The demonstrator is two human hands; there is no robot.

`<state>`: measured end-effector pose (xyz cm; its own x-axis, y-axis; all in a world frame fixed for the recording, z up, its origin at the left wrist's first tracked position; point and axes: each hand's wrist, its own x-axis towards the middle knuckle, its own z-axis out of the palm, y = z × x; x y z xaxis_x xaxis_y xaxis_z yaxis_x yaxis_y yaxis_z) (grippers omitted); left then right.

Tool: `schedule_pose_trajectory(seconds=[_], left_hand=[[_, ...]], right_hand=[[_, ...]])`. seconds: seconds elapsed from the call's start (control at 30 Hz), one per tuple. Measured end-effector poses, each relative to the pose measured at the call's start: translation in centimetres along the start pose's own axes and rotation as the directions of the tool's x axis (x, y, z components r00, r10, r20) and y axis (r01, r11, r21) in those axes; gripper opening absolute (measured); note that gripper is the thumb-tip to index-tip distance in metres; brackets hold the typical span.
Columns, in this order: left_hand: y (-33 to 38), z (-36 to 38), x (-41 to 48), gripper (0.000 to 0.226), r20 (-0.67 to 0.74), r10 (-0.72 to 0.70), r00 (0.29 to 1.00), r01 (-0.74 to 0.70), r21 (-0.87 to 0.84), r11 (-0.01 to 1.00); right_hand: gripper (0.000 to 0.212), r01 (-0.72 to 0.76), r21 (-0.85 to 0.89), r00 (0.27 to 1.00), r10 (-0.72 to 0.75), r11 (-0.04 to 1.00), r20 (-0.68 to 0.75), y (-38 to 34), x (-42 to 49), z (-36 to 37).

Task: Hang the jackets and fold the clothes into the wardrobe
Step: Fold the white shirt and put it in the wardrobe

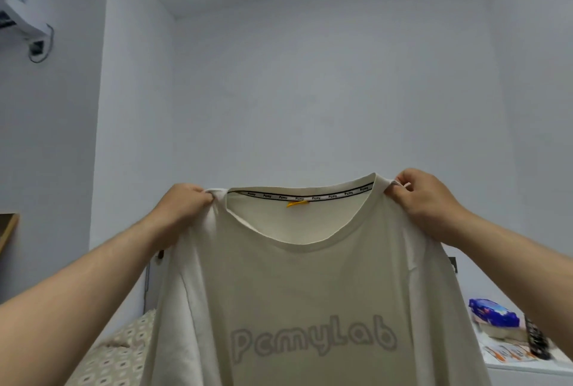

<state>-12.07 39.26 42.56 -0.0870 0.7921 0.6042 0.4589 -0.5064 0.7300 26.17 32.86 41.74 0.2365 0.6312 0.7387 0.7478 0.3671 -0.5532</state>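
While I hold it up by its two shoulders, the one cream T-shirt [310, 292] hangs in the air in front of me. It fills the view from the centre down to 6 o'clock, its front toward me, with the grey word "PcmyLab" printed across the chest. My left hand [183, 202], at 9 o'clock from the collar, pinches the shoulder seam: the fingers [203, 196] are curled tight, with cloth bunched between them and the thumb. My right hand [424, 199], at 3 o'clock from the collar, does the same on the other shoulder, its fingers closed on a small fold of fabric. That makes two hands, two grips and one garment, with the collar stretched open between them. Inside the neck I count one yellow tag [297, 203], at 12 o'clock on the collar, under a strip of printed tape.

Behind the shirt stands a plain white wall [310, 91]. One air conditioner [24, 4] is mounted at 10 o'clock. One bed [117, 354] with a patterned cover shows at 7 o'clock, partly hidden by the shirt. At 4 o'clock a white tabletop [527, 368] carries one blue packet [493, 312] and a dark object beside it, too blurred to name.
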Motion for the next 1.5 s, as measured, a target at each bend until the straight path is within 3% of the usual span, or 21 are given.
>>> schedule_pose_trajectory(seconds=[0.07,0.13,0.23,0.33,0.5,0.67,0.8,0.93,1.03,1.13,1.27,1.4,1.5], left_hand=[[1.5,-1.3,-0.3,0.028,-0.066,0.173,0.983,-0.153,0.232,0.96],[2.9,-2.8,-0.6,0.045,-0.074,0.366,0.928,-0.302,0.426,0.853],[4.7,-4.9,-0.1,0.06,-0.082,0.561,0.824,-0.467,0.465,0.753],[6.3,-5.8,1.3,0.065,-0.125,0.638,0.76,-0.53,0.45,0.719],[4.6,-3.0,3.8,0.056,-0.04,0.478,0.877,-0.418,0.426,0.802],[-3.8,4.6,2.8,0.044,0.118,0.271,0.955,-0.295,0.43,0.853],[-14.6,12.4,-1.8,0.039,0.251,0.105,0.962,-0.222,0.499,0.837],[-26.9,20.4,-8.0,0.036,0.346,-0.142,0.927,-0.056,0.503,0.863],[-33.4,25.6,-12.7,0.033,0.36,-0.287,0.888,0.055,0.537,0.842],[-37.8,29.7,-14.8,0.037,0.274,-0.318,0.908,0.134,0.529,0.838],[-42.1,34.4,-14.1,0.039,0.311,-0.313,0.898,0.029,0.666,0.746],[-47.1,37.7,-10.7,0.042,0.422,-0.31,0.852,-0.157,0.77,0.619],[-50.4,38.9,-6.5,0.031,0.46,-0.334,0.823,-0.248,0.819,0.518]], right_hand=[[0.023,0.107,-0.154,0.993,-0.113,0.982,-0.031,-0.6,0.2,-1.3],[0.024,0.185,-0.222,0.977,-0.203,0.957,-0.061,-1.6,0.4,-2.8],[0.025,0.229,-0.252,0.955,-0.267,0.94,-0.129,-3.5,1.4,-5.3],[0.03,0.238,-0.198,0.943,-0.275,0.951,-0.187,-5.4,2.7,-7.3],[0.03,0.138,-0.14,0.987,-0.148,0.98,-0.064,-4.2,3.9,-6.6],[0.038,-0.015,-0.175,0.984,0.046,0.984,0.171,3.5,1.5,-0.7],[0.043,-0.158,-0.221,0.91,0.229,0.962,0.345,13.5,-4.4,6.8],[0.032,-0.298,-0.226,0.806,0.371,0.927,0.461,23.4,-11.7,14.1],[0.029,-0.508,-0.197,0.697,0.535,0.838,0.477,29.5,-16.6,18.6],[0.027,-0.638,-0.162,0.645,0.637,0.753,0.422,34.8,-19.4,22.2],[0.025,-0.623,-0.182,0.675,0.64,0.761,0.366,42.0,-19.2,26.7],[0.026,-0.546,-0.27,0.657,0.606,0.793,0.448,49.0,-16.9,32.1],[0.027,-0.462,-0.337,0.629,0.571,0.82,0.527,52.2,-14.3,36.9]])
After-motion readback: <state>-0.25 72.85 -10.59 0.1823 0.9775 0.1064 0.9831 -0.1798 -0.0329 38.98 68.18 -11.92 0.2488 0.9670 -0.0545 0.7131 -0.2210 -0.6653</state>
